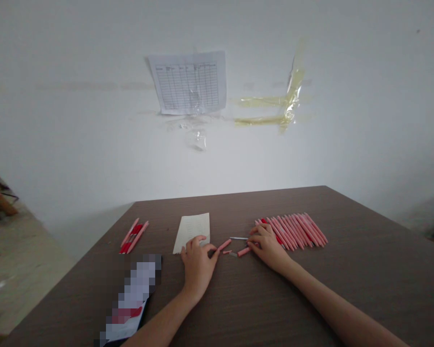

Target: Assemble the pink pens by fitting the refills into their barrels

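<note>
My left hand [198, 264] rests on the brown table [311, 289] with its fingers curled, the fingertips pinching one end of a short pink pen part [224, 245]. My right hand [266, 246] lies to the right, fingers bent over another pink pen part [243, 251]. Between the hands lie a thin pen refill [238, 238] and a small pink piece [227, 251]. A row of several pink pens [294, 230] lies right behind my right hand. A small sheet of paper [192, 231] sits just beyond my left hand.
A few pink and red pens [133, 236] lie at the table's left. A blurred-out flat object [132, 301] lies near the front left edge. A printed sheet [188, 83] and yellowed tape [287, 103] hang on the white wall behind.
</note>
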A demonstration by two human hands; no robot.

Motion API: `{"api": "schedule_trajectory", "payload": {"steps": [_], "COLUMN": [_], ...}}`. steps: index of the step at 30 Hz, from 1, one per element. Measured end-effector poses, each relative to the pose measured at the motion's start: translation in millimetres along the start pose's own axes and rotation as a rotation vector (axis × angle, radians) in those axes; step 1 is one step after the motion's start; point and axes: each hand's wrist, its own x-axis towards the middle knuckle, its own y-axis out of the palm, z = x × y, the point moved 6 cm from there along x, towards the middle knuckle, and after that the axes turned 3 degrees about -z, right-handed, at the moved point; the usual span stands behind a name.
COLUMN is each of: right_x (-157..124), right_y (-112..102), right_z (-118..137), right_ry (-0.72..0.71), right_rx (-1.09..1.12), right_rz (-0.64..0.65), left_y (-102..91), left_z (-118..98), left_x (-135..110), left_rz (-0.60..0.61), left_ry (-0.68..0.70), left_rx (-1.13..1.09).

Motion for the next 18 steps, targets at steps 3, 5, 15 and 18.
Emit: {"api": "schedule_trajectory", "payload": {"steps": [3, 5, 15, 18], "right_x": [0.0, 0.1, 1.8, 2.6], "right_y": [0.6, 0.7, -2.2, -7.6], "right_z": [-1.2, -1.6, 2.5, 1.3], "right_ry": [0.001, 0.004, 0.013, -0.013], "right_rx": [0.004, 0.003, 0.012, 0.035], "right_rz": [-0.007, -0.009, 0.013, 0.019], "left_y": [-0.1, 0.0, 1.0, 1.5], "left_z": [0.0, 0.1, 0.6, 0.4], "left_x": [-0.1, -0.3, 1.7, 1.6], "left_rz": [-0.003, -0.005, 0.018, 0.035], "left_ry": [0.007, 0.007, 0.017, 0.035], "left_rx": [0.001, 0.002, 0.013, 0.032]}}
